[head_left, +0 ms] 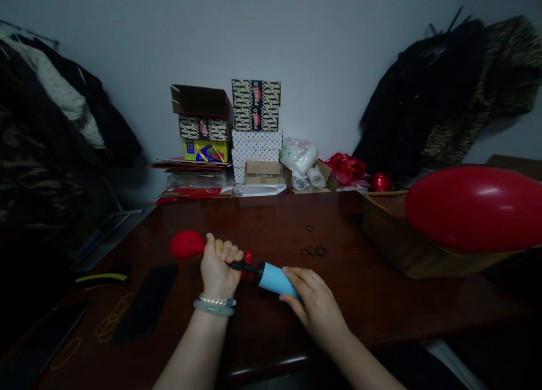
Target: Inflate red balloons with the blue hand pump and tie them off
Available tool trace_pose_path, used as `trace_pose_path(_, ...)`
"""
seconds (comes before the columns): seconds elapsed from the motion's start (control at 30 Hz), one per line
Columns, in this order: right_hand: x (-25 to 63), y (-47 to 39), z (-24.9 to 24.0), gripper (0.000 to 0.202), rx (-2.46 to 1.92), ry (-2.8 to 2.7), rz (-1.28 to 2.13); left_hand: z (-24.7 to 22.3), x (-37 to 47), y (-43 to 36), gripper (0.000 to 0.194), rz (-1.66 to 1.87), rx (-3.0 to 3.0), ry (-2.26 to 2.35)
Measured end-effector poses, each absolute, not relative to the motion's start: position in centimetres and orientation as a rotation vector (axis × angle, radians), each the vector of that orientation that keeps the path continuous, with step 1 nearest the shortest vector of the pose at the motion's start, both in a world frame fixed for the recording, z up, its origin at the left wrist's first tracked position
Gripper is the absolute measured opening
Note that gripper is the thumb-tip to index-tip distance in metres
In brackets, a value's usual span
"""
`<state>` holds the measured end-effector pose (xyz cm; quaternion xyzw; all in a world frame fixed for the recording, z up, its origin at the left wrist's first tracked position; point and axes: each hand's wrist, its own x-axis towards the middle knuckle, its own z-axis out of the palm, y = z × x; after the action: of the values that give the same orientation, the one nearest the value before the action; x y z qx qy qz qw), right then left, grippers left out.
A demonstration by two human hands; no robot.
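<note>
Fingers of the left hand [218,266] are curled tight around the neck of a small, partly filled red rubber balloon [187,244], pinching it onto the black nozzle of a light-blue plastic hand pump [275,279]. Those of the right hand [315,302] wrap closed over the pump's barrel from above. Both sit low over the dark red-brown wooden table [347,299], near its front edge. To inflate well, I judge the left grip should stay firm at the nozzle so no air leaks, while the right strokes straight along the barrel. The pump's long axis runs from lower right to upper left, nozzle toward the balloon, which bulges leftward beyond the fist. A large inflated red balloon [474,206] rests in a woven basket [393,243], well apart.
</note>
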<state>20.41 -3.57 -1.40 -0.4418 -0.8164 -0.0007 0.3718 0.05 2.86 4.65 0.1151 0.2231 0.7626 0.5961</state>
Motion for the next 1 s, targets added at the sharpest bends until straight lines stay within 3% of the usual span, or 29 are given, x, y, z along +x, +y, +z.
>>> trace_pose_path(0.43,22.0,-3.0,0.0,0.045,-1.121,-2.153,0.01,5.7,-5.4,3.4,0.054,1.855,0.273,0.488)
trace_pose_path(1.0,19.7,-3.8,-1.1,0.043,-1.135,-2.098,-0.042,4.5,0.9,2.7,0.056,1.722,0.261,0.512)
